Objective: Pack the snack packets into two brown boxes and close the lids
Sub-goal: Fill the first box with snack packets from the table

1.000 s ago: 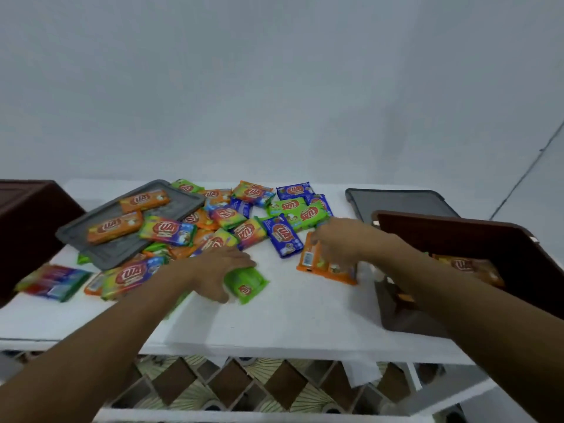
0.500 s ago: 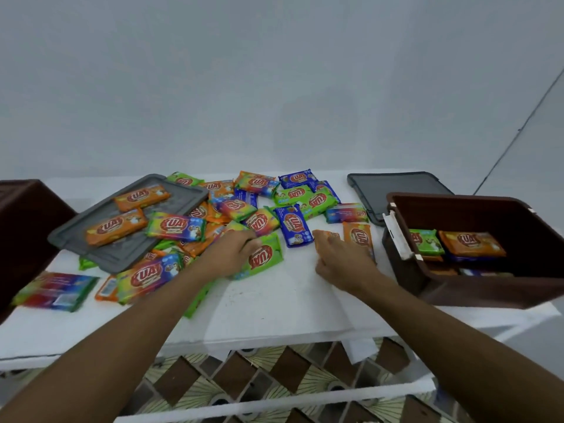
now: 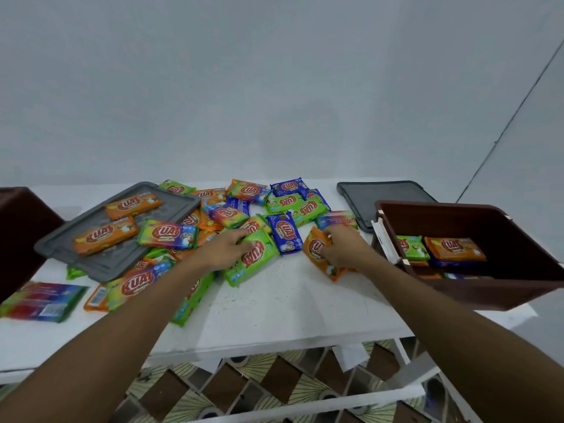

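Several snack packets in orange, green, blue and rainbow wrappers lie heaped across the white table (image 3: pixel 290 303). My left hand (image 3: pixel 224 248) grips a green packet (image 3: pixel 250 261) at the heap's near edge. My right hand (image 3: pixel 341 248) holds an orange packet (image 3: pixel 319 254), tilted up off the table. To the right stands an open brown box (image 3: pixel 488 291) with several packets inside, among them a green one (image 3: pixel 412 247) and an orange one (image 3: pixel 454 248). A second brown box (image 3: pixel 18 233) shows partly at the far left.
A grey lid (image 3: pixel 100 261) lies left of the heap with two orange packets on it and a rainbow packet at its edge. Another dark lid (image 3: pixel 387 199) lies behind the right box. A rainbow packet (image 3: pixel 39 300) sits near the table's left front. A patterned floor lies below.
My right hand has closed on the orange packet and tipped it up. My left hand has taken hold of the green packet. The view has shifted, bringing the right box's inside into sight.
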The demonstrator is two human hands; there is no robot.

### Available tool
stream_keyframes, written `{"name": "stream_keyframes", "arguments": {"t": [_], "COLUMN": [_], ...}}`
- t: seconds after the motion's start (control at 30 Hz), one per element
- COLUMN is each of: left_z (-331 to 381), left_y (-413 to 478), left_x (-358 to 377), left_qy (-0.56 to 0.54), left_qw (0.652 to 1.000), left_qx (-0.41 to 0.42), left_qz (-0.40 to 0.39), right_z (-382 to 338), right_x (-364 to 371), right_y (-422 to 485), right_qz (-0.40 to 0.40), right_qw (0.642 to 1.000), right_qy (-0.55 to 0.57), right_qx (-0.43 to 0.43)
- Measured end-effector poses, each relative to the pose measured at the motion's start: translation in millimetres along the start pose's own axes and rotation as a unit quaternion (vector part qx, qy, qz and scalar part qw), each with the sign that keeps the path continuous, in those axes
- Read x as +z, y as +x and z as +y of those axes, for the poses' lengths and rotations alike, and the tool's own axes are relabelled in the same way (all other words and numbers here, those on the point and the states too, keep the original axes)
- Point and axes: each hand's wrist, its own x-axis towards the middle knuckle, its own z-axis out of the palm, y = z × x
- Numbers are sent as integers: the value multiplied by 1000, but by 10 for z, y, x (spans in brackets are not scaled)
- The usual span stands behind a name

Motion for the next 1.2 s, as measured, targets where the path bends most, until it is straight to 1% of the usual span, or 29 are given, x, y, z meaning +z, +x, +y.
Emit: {"name": "stream_keyframes", "arguments": {"t": [0.07,0.13,0.2,0.27,0.33,0.37,0.43,0.53,0.6,0.63,0.73,0.8,0.87,0.93,1.0,1.07,1.13,1.2], "left_z": [75,215,435,711,1010,1173,1504,1971,2266,2403,2732,2830,2861,2844,2793,2715,2654,2636], "left_y": [26,75,139,223,307,356,464,657,787,846,1022,1138,1192,1217,1238,1264,1290,1295], "left_x": [-17,3,42,98,152,195,297,506,710,826,1248,1525,1758,1967,2129,2221,2269,2263], "left_qy": [-15,-22,-16,-12,-26,-36,-45,-43,-13,22,184,248,261,282,337,387,401,391], "left_qw": [1000,1000,999,998,997,996,993,989,984,979,943,923,915,906,886,867,863,868], "left_qx": [4,13,36,55,69,80,112,143,173,193,237,222,186,156,135,129,112,99], "left_qz": [1,9,13,5,7,7,9,-14,-50,-70,-143,-193,-243,-275,-289,-285,-287,-291], "right_z": [-84,-81,15,228,490,658,1015,1568,1887,2020,2386,2586,2718,2827,2905,2948,2976,3000], "right_x": [-224,-521,-862,-1194,-1473,-1599,-1787,-1917,-1921,-1899,-1781,-1675,-1587,-1521,-1465,-1412,-1380,-1381], "right_y": [-27,-76,-141,-199,-255,-279,-320,-349,-353,-353,-341,-318,-282,-223,-166,-128,-116,-96], "right_qz": [-1,4,13,20,8,2,-7,-40,-96,-124,-179,-209,-231,-231,-225,-229,-233,-237], "right_qw": [999,998,997,995,992,992,994,996,993,989,971,958,948,942,936,933,930,928], "right_qy": [-27,-18,17,71,111,112,74,7,-20,-39,-126,-165,-184,-192,-207,-204,-200,-190], "right_qx": [-38,-64,-74,-60,-54,-65,-83,-77,-72,-75,-98,-109,-119,-149,-175,-187,-201,-214]}}
